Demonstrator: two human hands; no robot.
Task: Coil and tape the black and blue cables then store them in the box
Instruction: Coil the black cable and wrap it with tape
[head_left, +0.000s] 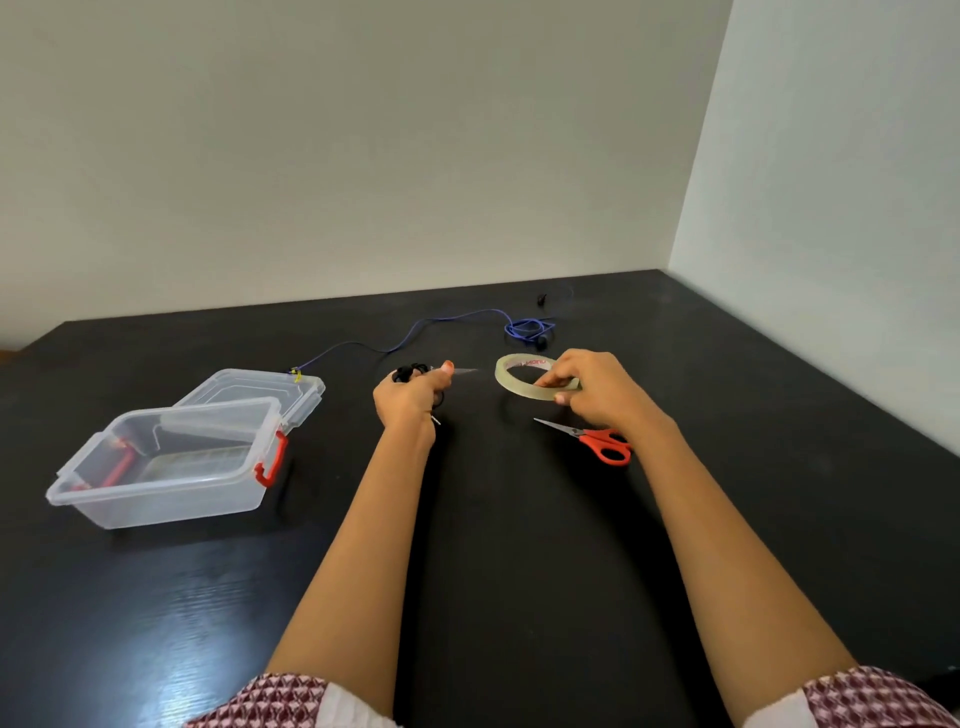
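Soft, even light — pale glare on the black table (171, 649), edges bowed.

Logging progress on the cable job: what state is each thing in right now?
Box: open, lid off.
Lid: resting behind the box.
Black cable: coiled, gripped by left hand.
Blue cable: loose, sprawled across table.
Tape roll: held by right hand, strip pulled out.
Scissors: closed, lying on table.

- Box (161, 488): clear plastic, red latches, open, lid off and lying just behind it.
- Black cable (410, 373): small coil, gripped in left hand (410, 397).
- Blue cable (527, 328): uncoiled, loose loops far right, strand trailing left to the box.
- Tape roll (506, 382): clear, held by right hand (592, 389), strip drawn toward left thumb.
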